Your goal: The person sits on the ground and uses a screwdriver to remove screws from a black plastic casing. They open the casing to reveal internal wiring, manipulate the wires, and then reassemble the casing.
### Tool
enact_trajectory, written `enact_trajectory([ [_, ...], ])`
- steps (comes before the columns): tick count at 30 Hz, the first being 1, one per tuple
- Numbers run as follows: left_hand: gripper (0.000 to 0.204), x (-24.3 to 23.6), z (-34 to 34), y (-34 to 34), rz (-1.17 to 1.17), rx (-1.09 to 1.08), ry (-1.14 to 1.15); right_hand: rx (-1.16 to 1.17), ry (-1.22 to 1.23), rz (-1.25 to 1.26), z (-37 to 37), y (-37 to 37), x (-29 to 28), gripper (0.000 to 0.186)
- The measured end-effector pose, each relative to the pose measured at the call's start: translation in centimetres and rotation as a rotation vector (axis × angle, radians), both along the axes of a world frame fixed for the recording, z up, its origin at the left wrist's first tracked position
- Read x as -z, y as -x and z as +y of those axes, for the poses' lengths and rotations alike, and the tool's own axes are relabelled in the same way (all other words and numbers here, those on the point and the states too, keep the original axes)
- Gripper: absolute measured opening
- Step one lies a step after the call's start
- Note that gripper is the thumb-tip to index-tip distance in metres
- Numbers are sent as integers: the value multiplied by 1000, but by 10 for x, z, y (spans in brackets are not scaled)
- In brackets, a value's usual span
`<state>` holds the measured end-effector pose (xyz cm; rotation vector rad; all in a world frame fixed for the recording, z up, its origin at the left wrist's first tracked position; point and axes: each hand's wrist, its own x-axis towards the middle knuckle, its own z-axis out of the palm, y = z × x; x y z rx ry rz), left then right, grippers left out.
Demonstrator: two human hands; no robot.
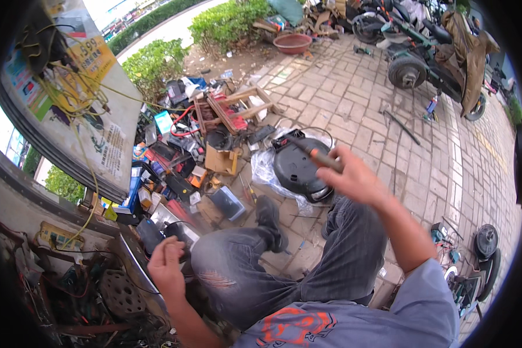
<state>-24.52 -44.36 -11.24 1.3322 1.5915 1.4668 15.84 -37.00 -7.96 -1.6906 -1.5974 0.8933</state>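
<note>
My right hand (356, 178) is raised over the paving, wrapped round a slim tool with an orange and dark handle (318, 155), perhaps a screwdriver. Its tip points up and left and is blurred. Below it lies a round black plastic-cased device (298, 165) on a crumpled clear plastic bag (262, 169); whether the tool touches it I cannot tell. Beside my left knee hangs my left hand (167, 264), fingers curled together. Anything between those fingers is hidden. Just behind it is a black object (182, 235).
Small boxes, tools and parts lie heaped at the left, with a wooden frame (238, 107) and an open cardboard box (221, 161). A shelf of tangled parts (122, 293) stands near left. An electric scooter (409, 72) is parked far right; wheels (486, 240) lie at right.
</note>
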Motion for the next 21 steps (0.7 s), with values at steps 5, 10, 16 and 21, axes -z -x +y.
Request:
enact_trajectory([
  [5, 32, 45, 84, -6, 24, 36, 122, -75, 26, -378, 80, -90, 45, 39],
  [10, 32, 114, 177, -55, 8, 224, 425, -233, 288, -504, 166, -136, 150, 35],
  [16, 28, 208, 279, -95, -15, 419, 586, -523, 334, -733, 277, -126, 244, 44],
  [21, 30, 275, 335, -136, -139, 464, 707, -664, 283, -932, 360, -96, 274, 47],
])
